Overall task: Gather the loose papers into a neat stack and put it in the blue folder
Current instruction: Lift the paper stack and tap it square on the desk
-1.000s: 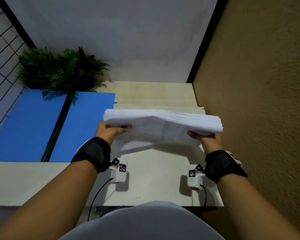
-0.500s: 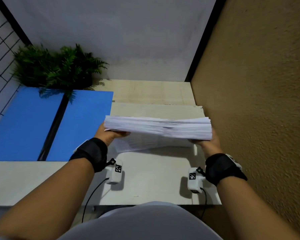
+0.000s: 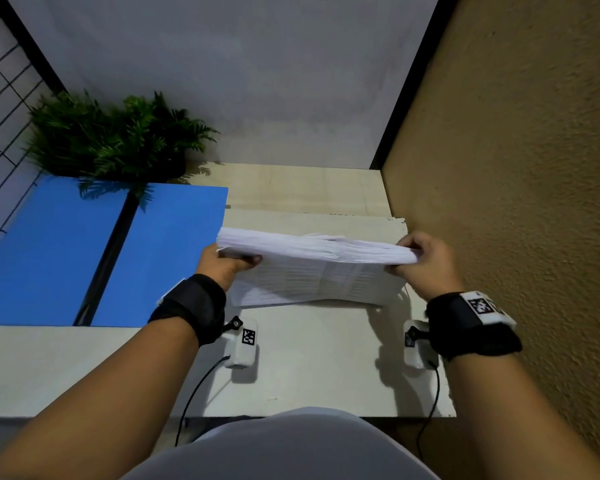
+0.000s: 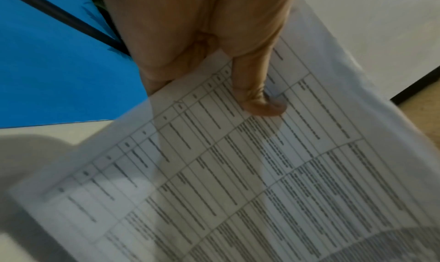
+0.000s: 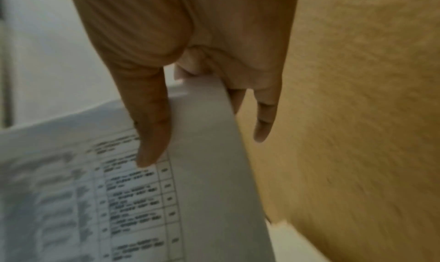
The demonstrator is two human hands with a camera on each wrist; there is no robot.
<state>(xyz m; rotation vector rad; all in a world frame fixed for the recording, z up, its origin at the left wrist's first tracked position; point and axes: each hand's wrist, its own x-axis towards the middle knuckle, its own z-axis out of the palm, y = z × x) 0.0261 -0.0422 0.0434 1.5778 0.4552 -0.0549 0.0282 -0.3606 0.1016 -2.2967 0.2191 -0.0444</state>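
A thick stack of white printed papers [image 3: 312,265] stands on edge on the pale table [image 3: 309,358], tilted toward me. My left hand [image 3: 222,261] grips its left end, thumb pressed on the printed front sheet [image 4: 262,153]. My right hand [image 3: 420,261] grips the right end, thumb in front and fingers behind [image 5: 190,172]. The blue folder [image 3: 174,251] lies open flat on the table to the left, a black spine [image 3: 108,258] between its two halves. Its right half lies just beside my left hand.
A green fern plant [image 3: 118,140] stands at the back left, overhanging the folder's far edge. A textured tan wall [image 3: 516,202] runs close along the right of the table. A grey panel [image 3: 239,81] closes the back.
The stack has tipped up from nearly flat to standing on its long edge on the table. My right hand has shifted from under the stack to gripping its right end from the side.
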